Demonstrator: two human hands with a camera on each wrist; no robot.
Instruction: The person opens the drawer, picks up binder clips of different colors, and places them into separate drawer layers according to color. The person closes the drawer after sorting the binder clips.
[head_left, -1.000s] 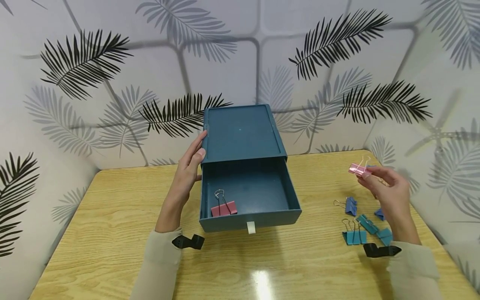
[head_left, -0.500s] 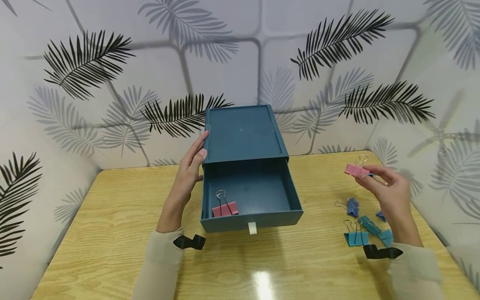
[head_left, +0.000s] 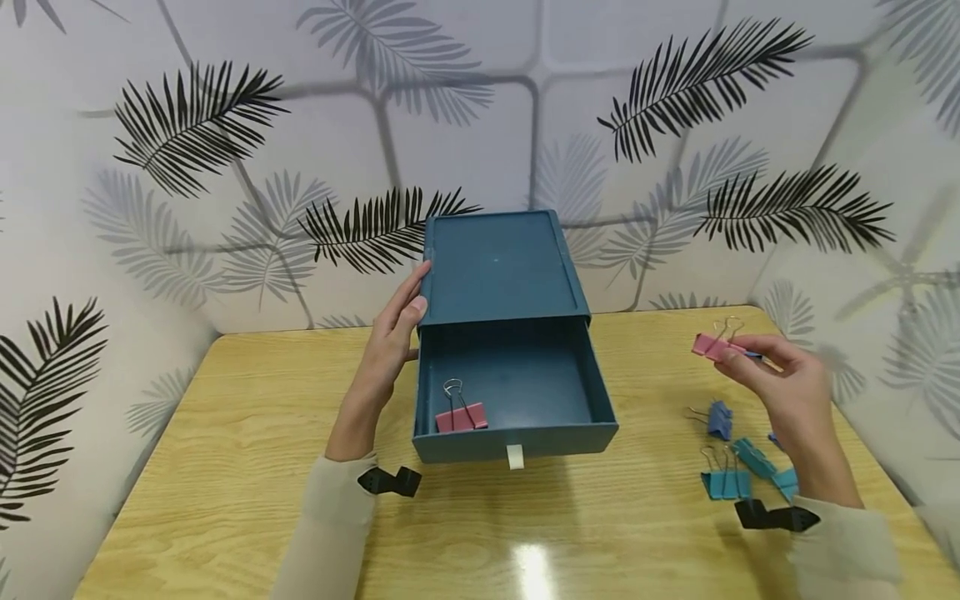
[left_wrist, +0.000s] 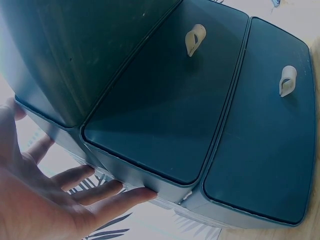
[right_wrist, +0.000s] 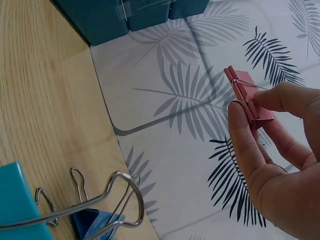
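A dark blue drawer cabinet (head_left: 502,267) stands on the table with its top drawer (head_left: 517,442) pulled out. My left hand (head_left: 386,358) rests against the cabinet's left side, its fingers fairly straight along the wall in the left wrist view. Inside the drawer, at the front left, lies a pink binder clip (head_left: 461,418). Off to the right, my right hand (head_left: 795,387) pinches another pink binder clip (head_left: 708,347) between thumb and fingers, raised above the table with its wire handles up. In the right wrist view the fingers partly cover this clip (right_wrist: 245,85).
Below my right hand lie a blue binder clip (head_left: 720,420) and several teal binder clips (head_left: 726,485). Two lower drawers with white pull loops (left_wrist: 288,81) are closed. A leaf-patterned wall covering (head_left: 480,125) rises behind the table (head_left: 262,433).
The pink clip in my right hand has turned slightly between the fingers. The head view has shifted a little, so everything sits farther right. My left hand stays on the cabinet.
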